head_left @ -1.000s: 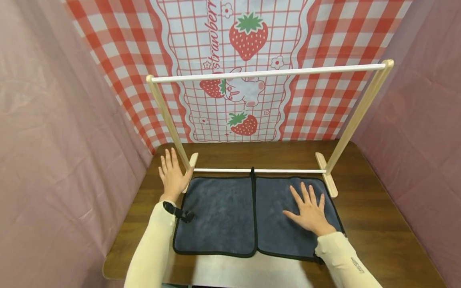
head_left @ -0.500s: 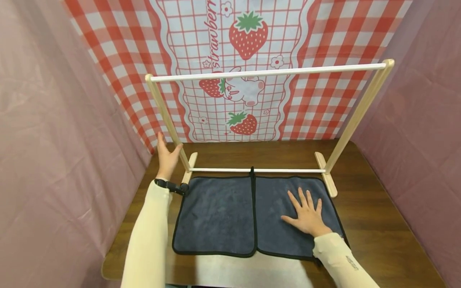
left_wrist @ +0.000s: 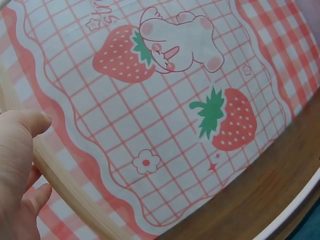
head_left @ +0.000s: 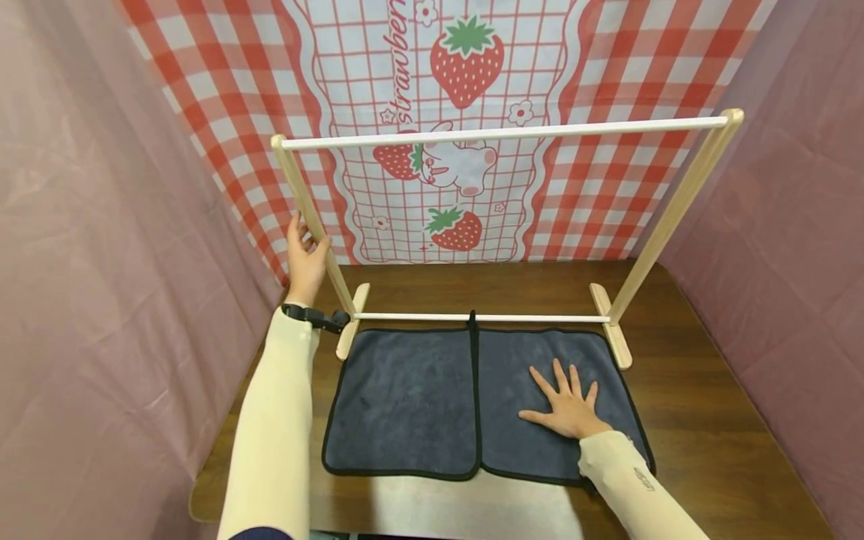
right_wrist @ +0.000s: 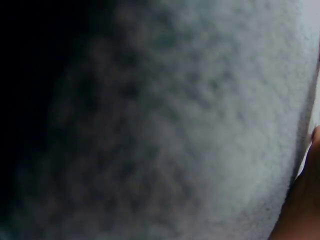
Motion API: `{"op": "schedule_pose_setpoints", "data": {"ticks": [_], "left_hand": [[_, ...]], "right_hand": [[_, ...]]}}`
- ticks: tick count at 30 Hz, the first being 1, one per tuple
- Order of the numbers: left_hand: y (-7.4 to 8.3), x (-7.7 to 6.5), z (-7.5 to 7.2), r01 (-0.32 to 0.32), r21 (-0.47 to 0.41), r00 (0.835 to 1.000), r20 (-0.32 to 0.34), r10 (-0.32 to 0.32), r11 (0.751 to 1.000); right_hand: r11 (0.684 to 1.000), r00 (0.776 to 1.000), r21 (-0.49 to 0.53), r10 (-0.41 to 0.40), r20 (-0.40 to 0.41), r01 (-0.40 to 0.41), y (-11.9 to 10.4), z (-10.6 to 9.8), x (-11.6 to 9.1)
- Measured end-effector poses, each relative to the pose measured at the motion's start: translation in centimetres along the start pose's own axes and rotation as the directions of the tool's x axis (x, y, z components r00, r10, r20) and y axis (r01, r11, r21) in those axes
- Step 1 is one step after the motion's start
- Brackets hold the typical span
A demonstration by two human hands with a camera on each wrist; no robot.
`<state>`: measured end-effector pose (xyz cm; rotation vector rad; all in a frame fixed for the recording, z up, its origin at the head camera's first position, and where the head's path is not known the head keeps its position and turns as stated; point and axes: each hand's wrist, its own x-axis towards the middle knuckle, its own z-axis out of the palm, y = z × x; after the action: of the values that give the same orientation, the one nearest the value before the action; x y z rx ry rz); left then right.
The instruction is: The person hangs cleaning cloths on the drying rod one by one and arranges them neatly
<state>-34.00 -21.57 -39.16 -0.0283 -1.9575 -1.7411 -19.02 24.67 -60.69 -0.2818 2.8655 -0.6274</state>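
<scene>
My left grip (head_left: 307, 266) is on the left post (head_left: 297, 187) of the rack (head_left: 502, 133), about mid-height: thumb (left_wrist: 30, 120) laid over it, fingers (left_wrist: 42, 195) curled round the other side. How hard it's squeezing I can't tell. Right grip (head_left: 568, 412) is palm-down with fingers spread wide over the right cloth (head_left: 533, 446); can't tell if it's pressing or just resting, wrist view there is mostly blur. Rack stands upright on the counter (head_left: 709, 420), in front of the strawberry backdrop (head_left: 466, 67), left foot (head_left: 347, 341) and right foot (head_left: 621, 346) both down. Left cloth (head_left: 405, 401) lies flat beside the right one, black-edged like it, both on the near side of the bottom bar (head_left: 415, 317). Black tab (head_left: 472, 318) stands up at their seam, crossing that bar from here; touching or not, unclear. Handling, my read: rack looks like light wood, stiff, top-heavy on narrow feet, so it'd tip easily front to back. Best hold is one post each side, mid-height or lower, right post (head_left: 675, 214) included; I wouldn't lift by the top bar (head_left: 439, 137), its end joints could work loose. Cloths look plush, soft, limp, not slippery, nothing fragile; they'd sag from a middle pinch, so take them by two corners along the bound edge.
</scene>
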Motion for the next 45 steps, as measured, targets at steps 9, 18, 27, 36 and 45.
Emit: {"op": "schedule_pose_setpoints", "data": {"ticks": [9, 18, 27, 36, 45], "left_hand": [[0.7, 1.0, 0.5, -0.024, 0.081, 0.998, -0.056, 0.029, 0.996], [1.7, 1.9, 0.7, 0.021, 0.305, 0.994, -0.112, 0.014, 0.952], [2.2, 2.0, 0.7, 0.071, 0.345, 0.989, -0.143, -0.022, 0.936], [2.2, 1.7, 0.7, 0.06, 0.371, 0.989, -0.147, -0.005, 0.927], [1.9, 1.6, 0.6, 0.012, 0.38, 0.988, -0.146, 0.047, 0.925]], "right_hand": [[1.0, 1.0, 0.003, 0.005, -0.011, -0.005, 0.4, 0.2, 0.6], [0.998, 0.991, 0.031, -0.049, -0.126, 0.054, 1.3, 0.5, 1.6], [0.994, 0.976, 0.088, -0.043, -0.214, 0.063, 1.7, 0.8, 3.0], [0.997, 0.976, 0.045, -0.05, -0.212, 0.061, 1.6, 0.0, 3.7], [0.993, 0.951, 0.042, -0.09, -0.296, 0.107, 1.6, 0.3, 4.0]]}}
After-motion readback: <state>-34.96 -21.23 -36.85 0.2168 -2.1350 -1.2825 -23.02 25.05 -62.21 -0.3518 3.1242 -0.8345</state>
